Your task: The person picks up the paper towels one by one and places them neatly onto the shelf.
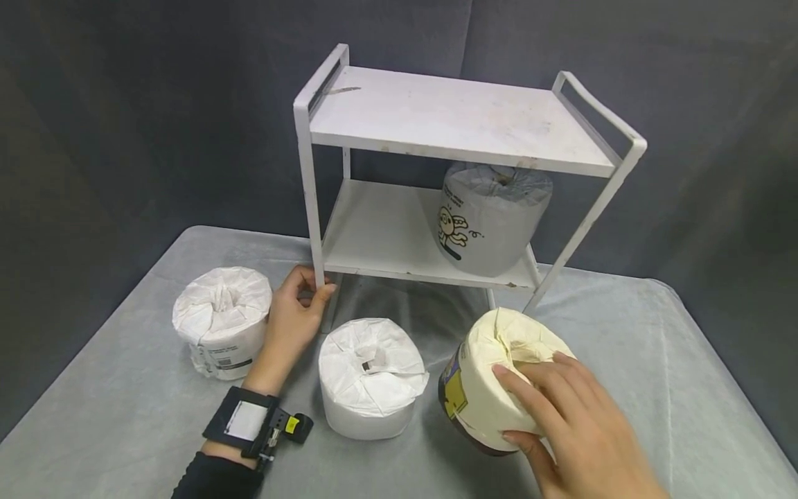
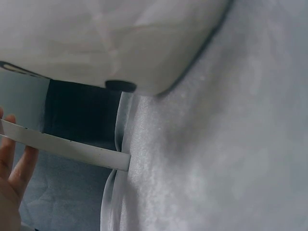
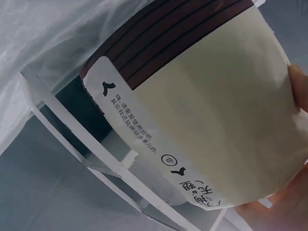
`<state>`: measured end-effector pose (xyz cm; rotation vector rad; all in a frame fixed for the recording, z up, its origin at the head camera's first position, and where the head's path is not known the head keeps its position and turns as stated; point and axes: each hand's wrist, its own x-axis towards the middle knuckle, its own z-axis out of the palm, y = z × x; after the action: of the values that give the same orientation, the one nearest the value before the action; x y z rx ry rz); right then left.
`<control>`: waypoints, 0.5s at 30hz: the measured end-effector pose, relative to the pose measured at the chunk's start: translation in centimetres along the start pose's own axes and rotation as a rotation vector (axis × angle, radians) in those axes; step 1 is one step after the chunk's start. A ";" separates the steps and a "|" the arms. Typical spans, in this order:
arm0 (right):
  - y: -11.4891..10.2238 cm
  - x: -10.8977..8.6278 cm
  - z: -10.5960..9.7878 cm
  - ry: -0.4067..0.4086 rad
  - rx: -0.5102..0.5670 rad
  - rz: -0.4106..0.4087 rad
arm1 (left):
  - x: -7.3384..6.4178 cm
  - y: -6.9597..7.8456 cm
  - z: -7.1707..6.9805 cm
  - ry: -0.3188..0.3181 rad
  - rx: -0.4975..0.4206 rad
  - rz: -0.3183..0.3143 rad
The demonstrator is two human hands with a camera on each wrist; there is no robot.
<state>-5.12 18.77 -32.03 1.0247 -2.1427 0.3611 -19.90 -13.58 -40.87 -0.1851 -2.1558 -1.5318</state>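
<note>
My left hand [image 1: 294, 312] grips the front left leg of a white two-tier shelf rack [image 1: 399, 222]; in the left wrist view its fingers [image 2: 24, 166] curl about the white leg [image 2: 72, 148]. With fingers in its top hollow and thumb on its side, my right hand [image 1: 576, 423] holds a cream paper-wrapped toilet roll [image 1: 492, 388], tilted, in front of the rack's right side. Brown bands and printed characters show on this roll's wrapper [image 3: 207, 106] in the right wrist view. A white wrapped roll [image 1: 372, 388] stands between my hands.
Another white wrapped roll [image 1: 221, 322] stands left of my left forearm, close beside it. On the rack's lower shelf, at the right, sits a roll with a cartoon print [image 1: 492, 225]. The grey cloth-covered table [image 1: 623, 388] ends at a dark backdrop [image 1: 156, 118].
</note>
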 end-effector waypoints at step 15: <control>-0.2 2.0 -1.3 0.061 -0.018 -0.075 | 0.0 0.0 0.0 0.002 -0.002 0.006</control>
<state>-5.16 18.22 -29.68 1.0672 -2.0435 0.3327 -19.94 -13.61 -40.87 -0.1908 -2.1506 -1.5302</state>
